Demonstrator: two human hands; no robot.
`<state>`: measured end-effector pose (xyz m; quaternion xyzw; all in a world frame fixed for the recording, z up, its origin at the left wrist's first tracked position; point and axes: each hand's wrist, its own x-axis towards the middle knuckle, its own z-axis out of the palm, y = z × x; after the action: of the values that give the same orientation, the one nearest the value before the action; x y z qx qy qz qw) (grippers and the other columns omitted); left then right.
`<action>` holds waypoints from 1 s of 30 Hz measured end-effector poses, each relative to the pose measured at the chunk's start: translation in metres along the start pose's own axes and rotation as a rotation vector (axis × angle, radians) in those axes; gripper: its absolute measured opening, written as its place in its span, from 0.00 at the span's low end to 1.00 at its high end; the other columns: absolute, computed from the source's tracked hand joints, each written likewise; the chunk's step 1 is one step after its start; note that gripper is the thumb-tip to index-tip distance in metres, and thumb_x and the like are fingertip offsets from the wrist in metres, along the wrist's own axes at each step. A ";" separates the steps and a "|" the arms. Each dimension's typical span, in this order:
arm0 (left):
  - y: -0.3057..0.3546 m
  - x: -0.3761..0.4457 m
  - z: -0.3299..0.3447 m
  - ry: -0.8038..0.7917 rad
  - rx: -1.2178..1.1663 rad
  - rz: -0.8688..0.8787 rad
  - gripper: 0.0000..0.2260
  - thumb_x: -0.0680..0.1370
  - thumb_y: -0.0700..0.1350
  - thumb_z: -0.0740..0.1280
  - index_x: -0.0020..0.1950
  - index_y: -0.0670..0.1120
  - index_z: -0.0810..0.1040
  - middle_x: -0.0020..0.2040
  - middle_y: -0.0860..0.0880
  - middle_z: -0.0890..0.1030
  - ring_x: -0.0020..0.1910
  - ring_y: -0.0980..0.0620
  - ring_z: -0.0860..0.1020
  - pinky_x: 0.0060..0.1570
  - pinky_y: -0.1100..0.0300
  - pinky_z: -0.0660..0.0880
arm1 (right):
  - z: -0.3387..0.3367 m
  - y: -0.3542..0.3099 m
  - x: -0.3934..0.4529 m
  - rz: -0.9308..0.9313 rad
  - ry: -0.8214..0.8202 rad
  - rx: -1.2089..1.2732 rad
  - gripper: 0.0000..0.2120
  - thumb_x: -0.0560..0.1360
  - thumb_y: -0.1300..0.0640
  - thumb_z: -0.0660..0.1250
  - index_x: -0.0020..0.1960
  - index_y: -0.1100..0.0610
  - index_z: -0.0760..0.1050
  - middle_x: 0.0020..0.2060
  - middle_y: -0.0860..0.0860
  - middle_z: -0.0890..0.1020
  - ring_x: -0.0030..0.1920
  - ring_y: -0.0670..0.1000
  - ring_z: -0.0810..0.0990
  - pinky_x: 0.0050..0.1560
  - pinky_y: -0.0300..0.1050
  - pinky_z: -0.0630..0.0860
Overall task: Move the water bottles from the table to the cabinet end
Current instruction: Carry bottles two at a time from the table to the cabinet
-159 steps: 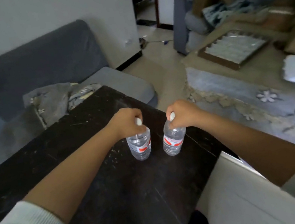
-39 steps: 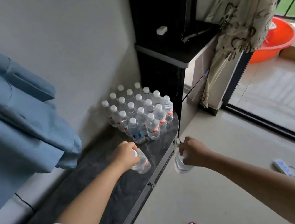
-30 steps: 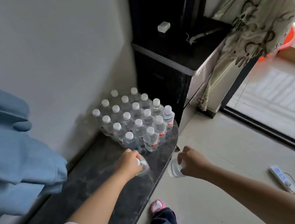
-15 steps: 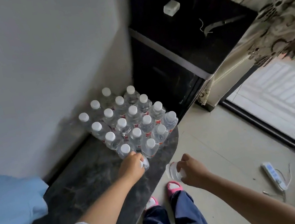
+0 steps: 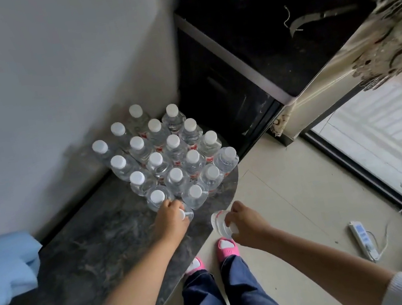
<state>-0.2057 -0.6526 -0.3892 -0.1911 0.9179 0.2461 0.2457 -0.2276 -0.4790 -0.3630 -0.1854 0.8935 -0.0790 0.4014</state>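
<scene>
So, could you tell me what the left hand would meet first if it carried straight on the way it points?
Most likely the nearest standing bottle in the cluster, just beyond the left hand and its held bottle; depth is uncertain.

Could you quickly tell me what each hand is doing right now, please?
Left hand: grip closed on a water bottle.
Right hand: grip closed on another bottle.

Left hand covers most of its bottle; only cap and neck show. Right hand hides its bottle's cap end. Cloth cut off at left edge. Bottle labels unreadable.
</scene>
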 end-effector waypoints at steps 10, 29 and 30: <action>0.000 -0.006 -0.004 -0.025 -0.007 -0.003 0.18 0.75 0.46 0.68 0.62 0.40 0.72 0.64 0.42 0.72 0.63 0.43 0.72 0.59 0.57 0.69 | -0.012 0.001 0.022 -0.019 0.050 -0.005 0.17 0.74 0.61 0.66 0.63 0.59 0.74 0.63 0.56 0.70 0.60 0.59 0.74 0.58 0.44 0.73; -0.001 -0.022 -0.014 -0.062 -0.020 -0.046 0.19 0.78 0.40 0.61 0.69 0.44 0.69 0.69 0.45 0.71 0.67 0.45 0.71 0.63 0.55 0.69 | -0.010 -0.017 0.042 -0.101 -0.055 -0.053 0.15 0.74 0.61 0.63 0.60 0.61 0.74 0.62 0.59 0.69 0.58 0.60 0.76 0.54 0.47 0.74; -0.003 -0.022 -0.016 -0.073 -0.031 -0.042 0.20 0.78 0.39 0.61 0.70 0.44 0.68 0.70 0.45 0.70 0.68 0.45 0.70 0.65 0.55 0.68 | -0.008 -0.020 0.043 -0.108 -0.058 -0.041 0.15 0.74 0.61 0.64 0.61 0.61 0.74 0.62 0.59 0.69 0.58 0.60 0.76 0.54 0.47 0.74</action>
<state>-0.1924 -0.6586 -0.3666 -0.2050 0.9001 0.2619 0.2814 -0.2543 -0.5139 -0.3815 -0.2437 0.8716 -0.0767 0.4183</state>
